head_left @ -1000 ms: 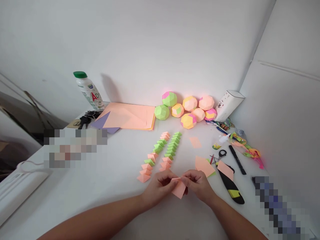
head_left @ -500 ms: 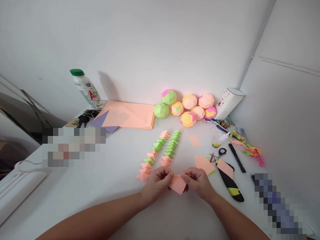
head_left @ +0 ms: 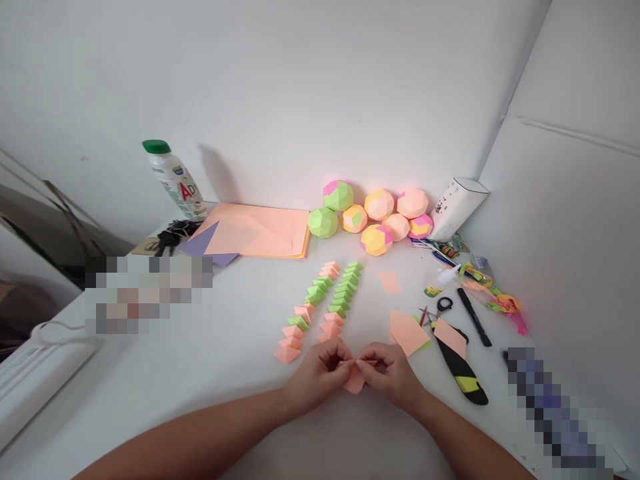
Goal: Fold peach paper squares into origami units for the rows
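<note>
Left hand (head_left: 320, 372): fingers curled, thumb pressed to forefinger, pinching the left part of a peach slip (head_left: 355, 384). Right hand (head_left: 393, 375): likewise curled, thumb and forefinger closed on the slip's right part. The two thumb tips nearly meet at its upper edge. Remaining fingers of both hands bent; their contact with the back of the slip cannot be told.

Slip: one, held between the hands above the table (head_left: 210, 373), at the near end of the rows; a corner points down toward the person, the rest partly covered by the fingers.

Left row (head_left: 299, 325): folded pieces, peach and green, its near end just beside the left hand. Right row (head_left: 344, 293): folded pieces, green at the far end, peach at the near end, close to the left hand.

Beyond the right hand: a peach sheet (head_left: 407, 333), green showing under its edge; scissors (head_left: 445, 304); a black tool with a yellow band (head_left: 467, 385), a second peach piece (head_left: 451, 339) lying across it; a black pen (head_left: 474, 317); glue (head_left: 441, 281).

At the wall: paper balls (head_left: 377, 240), multicoloured, grouped; stacked sheets (head_left: 255, 230); a green-capped bottle (head_left: 175, 180).
</note>
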Tool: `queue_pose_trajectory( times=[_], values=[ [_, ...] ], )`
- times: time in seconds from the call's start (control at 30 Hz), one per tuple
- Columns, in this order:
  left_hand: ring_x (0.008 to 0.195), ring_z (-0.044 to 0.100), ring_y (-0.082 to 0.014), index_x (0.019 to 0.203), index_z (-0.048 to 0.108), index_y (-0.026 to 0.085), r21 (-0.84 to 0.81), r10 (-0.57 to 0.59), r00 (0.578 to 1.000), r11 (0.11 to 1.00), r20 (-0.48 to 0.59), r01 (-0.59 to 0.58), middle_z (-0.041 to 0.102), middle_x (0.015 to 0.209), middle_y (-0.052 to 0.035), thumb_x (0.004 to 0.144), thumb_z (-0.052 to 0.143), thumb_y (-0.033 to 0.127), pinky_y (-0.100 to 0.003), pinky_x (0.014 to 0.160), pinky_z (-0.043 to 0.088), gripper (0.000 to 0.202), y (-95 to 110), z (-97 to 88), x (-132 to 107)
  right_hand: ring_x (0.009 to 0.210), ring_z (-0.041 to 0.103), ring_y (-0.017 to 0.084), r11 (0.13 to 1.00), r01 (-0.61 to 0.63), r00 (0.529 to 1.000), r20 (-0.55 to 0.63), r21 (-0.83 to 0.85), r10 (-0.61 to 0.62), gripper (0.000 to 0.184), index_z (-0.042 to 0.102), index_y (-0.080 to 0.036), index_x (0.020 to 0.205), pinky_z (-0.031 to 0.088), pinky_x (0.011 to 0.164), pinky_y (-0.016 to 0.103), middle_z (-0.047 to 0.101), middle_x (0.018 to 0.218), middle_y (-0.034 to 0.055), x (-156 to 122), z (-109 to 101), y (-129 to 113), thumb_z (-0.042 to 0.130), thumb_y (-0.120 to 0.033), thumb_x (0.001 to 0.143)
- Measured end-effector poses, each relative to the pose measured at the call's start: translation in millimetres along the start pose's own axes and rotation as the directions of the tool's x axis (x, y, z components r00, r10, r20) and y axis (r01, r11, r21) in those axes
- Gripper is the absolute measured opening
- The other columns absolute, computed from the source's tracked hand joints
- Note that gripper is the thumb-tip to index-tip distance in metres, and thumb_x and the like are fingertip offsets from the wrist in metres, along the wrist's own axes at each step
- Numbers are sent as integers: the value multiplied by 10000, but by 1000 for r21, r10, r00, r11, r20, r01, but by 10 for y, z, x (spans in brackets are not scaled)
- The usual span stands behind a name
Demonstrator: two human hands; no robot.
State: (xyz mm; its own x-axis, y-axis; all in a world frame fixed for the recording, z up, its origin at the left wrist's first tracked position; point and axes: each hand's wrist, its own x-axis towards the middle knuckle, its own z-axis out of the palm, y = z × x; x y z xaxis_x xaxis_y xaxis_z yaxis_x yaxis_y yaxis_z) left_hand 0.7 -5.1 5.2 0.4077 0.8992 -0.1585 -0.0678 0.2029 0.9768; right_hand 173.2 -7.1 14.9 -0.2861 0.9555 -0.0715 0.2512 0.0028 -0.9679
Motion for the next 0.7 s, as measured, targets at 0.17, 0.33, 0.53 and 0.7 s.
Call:
queue_pose_trajectory(
  times=[0.17,0.33,0.53,0.7],
  values=[
    [528,387,-86,611,481,168,-65,-9,998,998,-62,5,462,584,38,701,615,263,-213,503,304,187,-12,-12,15,475,535,124,998,-58,997,-46,38,60,129,571,-166,603,459,475,238,557,498,-14,22,-114,-6,613,-228,708],
    [525,358,-84,608,478,169,-117,-25,994,993,-103,13,428,583,47,700,637,301,-215,508,286,225,-27,-29,29,521,533,117,992,0,991,-132,129,17,139,533,-176,684,453,520,237,555,568,-13,29,-159,-36,571,-259,789],
    [583,474,-121,659,502,166,-135,-12,1000,991,-4,11,514,625,11,742,636,398,-244,560,357,281,-40,-14,19,547,579,130,995,-35,995,94,98,26,207,612,-154,724,471,533,246,587,627,11,-9,-25,12,609,-348,796],
    [547,427,-102,623,505,159,-75,-13,1000,997,-24,11,472,600,27,713,663,403,-229,527,329,304,-21,-2,15,523,565,123,996,-35,999,41,78,32,217,601,-152,659,467,517,238,568,583,-2,-12,-26,28,626,-336,772]
  ],
)
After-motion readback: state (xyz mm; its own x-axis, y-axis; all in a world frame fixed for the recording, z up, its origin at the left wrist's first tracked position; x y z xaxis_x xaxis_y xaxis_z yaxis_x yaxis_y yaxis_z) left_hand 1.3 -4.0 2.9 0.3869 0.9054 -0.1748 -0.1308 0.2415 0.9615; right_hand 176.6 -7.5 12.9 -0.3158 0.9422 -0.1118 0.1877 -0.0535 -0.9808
